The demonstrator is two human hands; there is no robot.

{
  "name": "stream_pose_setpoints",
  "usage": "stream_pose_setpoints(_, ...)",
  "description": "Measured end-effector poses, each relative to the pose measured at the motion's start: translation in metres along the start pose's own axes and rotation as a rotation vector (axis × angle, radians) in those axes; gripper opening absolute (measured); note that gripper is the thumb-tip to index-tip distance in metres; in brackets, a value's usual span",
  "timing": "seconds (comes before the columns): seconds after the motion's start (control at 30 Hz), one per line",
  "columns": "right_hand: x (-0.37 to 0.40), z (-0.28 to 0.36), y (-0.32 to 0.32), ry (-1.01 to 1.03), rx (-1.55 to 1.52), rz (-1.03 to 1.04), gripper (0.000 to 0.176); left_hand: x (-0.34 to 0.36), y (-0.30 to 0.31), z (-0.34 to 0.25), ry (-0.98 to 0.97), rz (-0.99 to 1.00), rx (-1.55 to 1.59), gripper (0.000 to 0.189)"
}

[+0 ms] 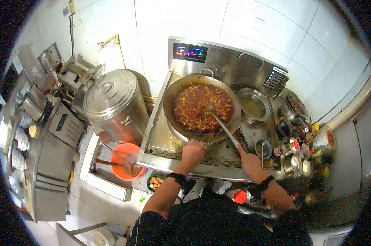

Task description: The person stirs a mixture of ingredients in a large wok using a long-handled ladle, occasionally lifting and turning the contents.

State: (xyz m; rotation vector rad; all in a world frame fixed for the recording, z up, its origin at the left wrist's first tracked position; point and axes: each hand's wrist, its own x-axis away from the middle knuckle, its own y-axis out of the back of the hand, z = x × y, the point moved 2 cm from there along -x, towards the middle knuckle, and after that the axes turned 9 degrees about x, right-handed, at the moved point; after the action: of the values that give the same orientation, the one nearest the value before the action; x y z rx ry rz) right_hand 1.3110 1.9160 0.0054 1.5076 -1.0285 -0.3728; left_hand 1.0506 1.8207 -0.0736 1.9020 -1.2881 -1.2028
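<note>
A large wok [168, 107] stands on the steel stove, filled with reddish-brown, chunky food [193, 100] in dark sauce. My right hand [252, 166] is wrapped round the handle of a long metal ladle [227, 133], to the right of the wok. The ladle slants over the near right rim, and its head is partly sunk in the food near the middle. At the wok's near edge, my left hand [193, 151] has its fingers curled against the rim, where the near handle is hidden beneath it. A loop handle [206, 72] shows on the wok's far side.
A lidded steel pot [114, 96] stands left of the stove [157, 141]. Below it are an orange basin [123, 172] and a green basket of eggs [155, 182]. Right of the wok sit a round pan [255, 105], a small bowl [263, 149] and several seasoning containers [294, 162].
</note>
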Motion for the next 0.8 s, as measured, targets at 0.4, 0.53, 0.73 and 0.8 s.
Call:
stream_pose_setpoints(0.4, -0.039, 0.089, 0.005, 0.174, -1.068, 0.057, 0.078, 0.000, 0.011, -0.008, -0.078, -0.140, 0.052, 0.016)
stream_pose_setpoints(0.53, -0.013, 0.085, 0.006, 0.231, -1.139, 0.138, 0.079, -0.002, 0.012, -0.007, -0.104, -0.140, 0.077, 0.015)
stream_pose_setpoints(0.73, 0.031, 0.041, 0.028, 0.148, -0.888, 0.326, 0.078, 0.001, 0.015, -0.017, 0.019, -0.042, -0.018, 0.019)
stream_pose_setpoints(0.8, 0.037, 0.020, 0.025, 0.149, -0.759, 0.288, 0.078, 0.000, 0.023, -0.023, 0.041, -0.018, -0.053, 0.021)
